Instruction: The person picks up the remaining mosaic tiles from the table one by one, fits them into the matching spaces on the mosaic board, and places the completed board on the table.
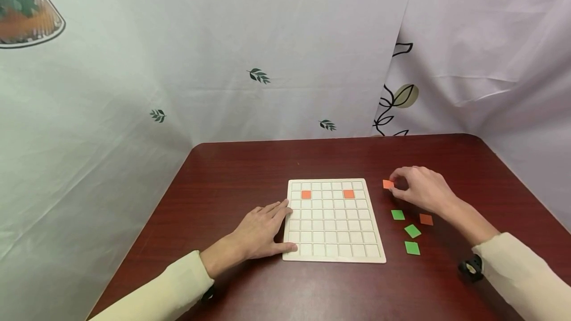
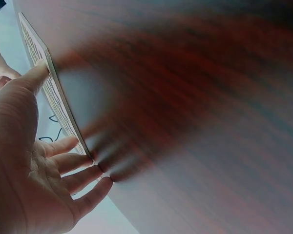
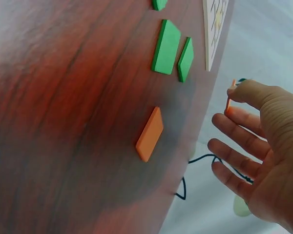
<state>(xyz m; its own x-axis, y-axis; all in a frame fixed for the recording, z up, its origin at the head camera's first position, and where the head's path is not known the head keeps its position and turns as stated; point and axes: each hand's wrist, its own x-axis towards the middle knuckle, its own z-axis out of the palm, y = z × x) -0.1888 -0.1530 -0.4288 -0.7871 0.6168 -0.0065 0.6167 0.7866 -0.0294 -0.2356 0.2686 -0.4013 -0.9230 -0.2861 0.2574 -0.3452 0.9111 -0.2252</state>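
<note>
A pale grid board lies on the dark red table, with one orange square tile in its upper left part and another orange tile in its upper right part. My left hand rests at the board's left edge, thumb and fingertips touching the rim, fingers fairly straight. To the right of the board, my right hand pinches an orange tile between thumb and index finger. In the right wrist view that tile is seen edge-on, held up off the table.
Several green tiles lie right of the board, below my right hand. Beside them is a loose orange tile. Behind the wooden table hangs a white curtain printed with leaves.
</note>
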